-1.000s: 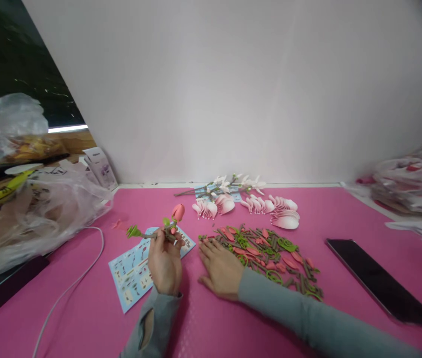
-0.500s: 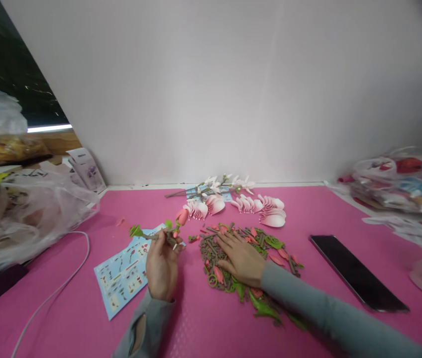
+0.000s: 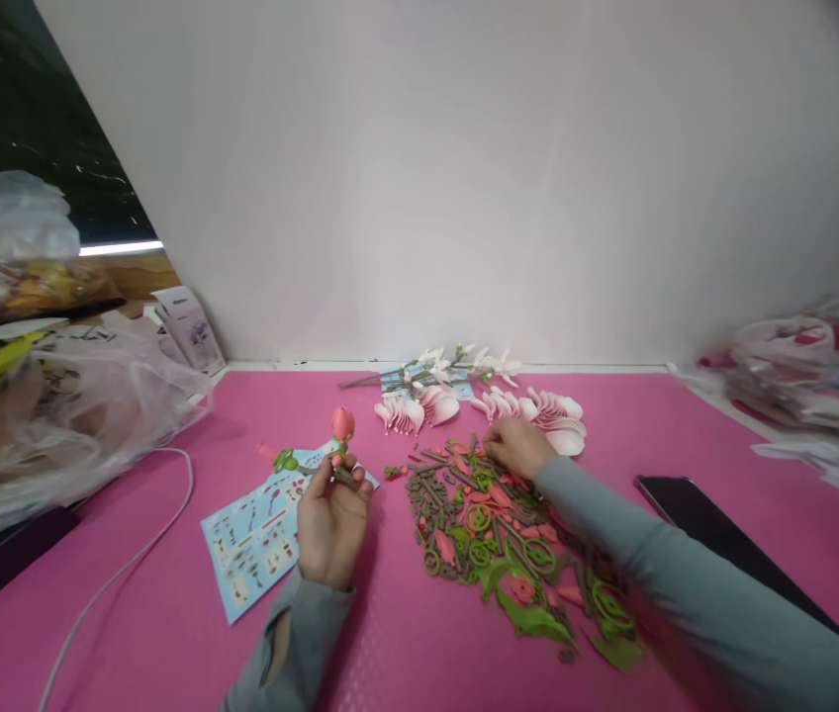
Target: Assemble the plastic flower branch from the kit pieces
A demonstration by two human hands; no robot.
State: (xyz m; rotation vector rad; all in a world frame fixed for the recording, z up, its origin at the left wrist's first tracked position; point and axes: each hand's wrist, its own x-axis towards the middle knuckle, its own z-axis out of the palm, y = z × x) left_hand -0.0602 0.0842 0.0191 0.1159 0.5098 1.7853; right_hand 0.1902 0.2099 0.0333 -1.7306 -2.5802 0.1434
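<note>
My left hand (image 3: 335, 529), palm up, grips a toy flower stem (image 3: 346, 477) between thumb and fingers. A coral bud (image 3: 343, 423) rises from the stem, and a green leaf piece (image 3: 286, 460) sticks out to its left. Over the far edge of a pile of loose brown, green and coral pieces (image 3: 479, 529), my right hand (image 3: 515, 447) points down with its fingers drawn together. Whatever lies at those fingertips is too small to make out. Beneath and beside the left hand is a light blue instruction sheet (image 3: 252, 539) with printed part drawings.
Behind the pile lie pale pink petal stacks (image 3: 419, 410) and white-flowered stems (image 3: 434, 371). A black phone or tablet (image 3: 731, 549) rests at the right. Plastic bags (image 3: 130, 396) and a white cable (image 3: 144, 554) occupy the left; more bags (image 3: 820, 366) sit at the far right.
My right hand has gone from lying flat on the pile to its far edge, fingers now drawn together. The bud in my left hand stands more upright. The view has shifted slightly.
</note>
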